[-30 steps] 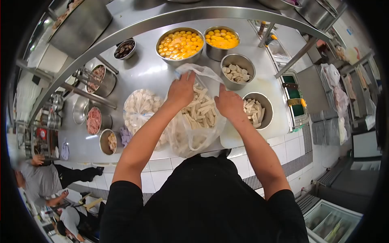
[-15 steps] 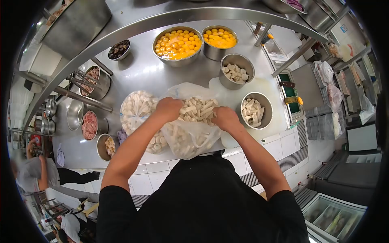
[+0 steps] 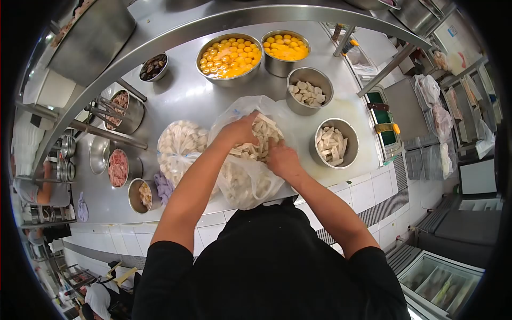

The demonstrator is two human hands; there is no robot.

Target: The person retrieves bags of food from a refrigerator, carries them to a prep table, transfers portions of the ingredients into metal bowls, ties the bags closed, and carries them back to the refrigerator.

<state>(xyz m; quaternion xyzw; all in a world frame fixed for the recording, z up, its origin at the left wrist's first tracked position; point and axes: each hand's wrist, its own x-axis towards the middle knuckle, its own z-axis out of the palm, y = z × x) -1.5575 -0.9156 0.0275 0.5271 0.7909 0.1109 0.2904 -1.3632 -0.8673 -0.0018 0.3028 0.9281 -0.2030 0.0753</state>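
Observation:
A clear plastic bag (image 3: 250, 184) of pale cut strips (image 3: 269, 128) lies open in front of me, its mouth spread wide. My left hand (image 3: 238, 130) reaches into the bag mouth from the left, fingers and thumb curved around strips. From the right, my right hand (image 3: 284, 160) presses into the same strips, its fingertips partly buried among them. A second, gathered plastic bag (image 3: 181, 141) of pale pieces touches the open bag on the left. To the right stands a metal pot (image 3: 356, 146) holding similar strips.
Behind are a metal pot (image 3: 304, 109) of round pale slices and two bowls of egg yolks (image 3: 229, 56). Bowls of meat (image 3: 118, 168) and a purple cloth (image 3: 162, 186) lie left. A shelf rail (image 3: 224, 18) arches overhead. A white cutting board (image 3: 314, 173) lies right.
My left hand has moved from the bag's left rim up and into the strips. My right hand has shifted slightly left and deeper. Strips are pushed up toward the bag's far side.

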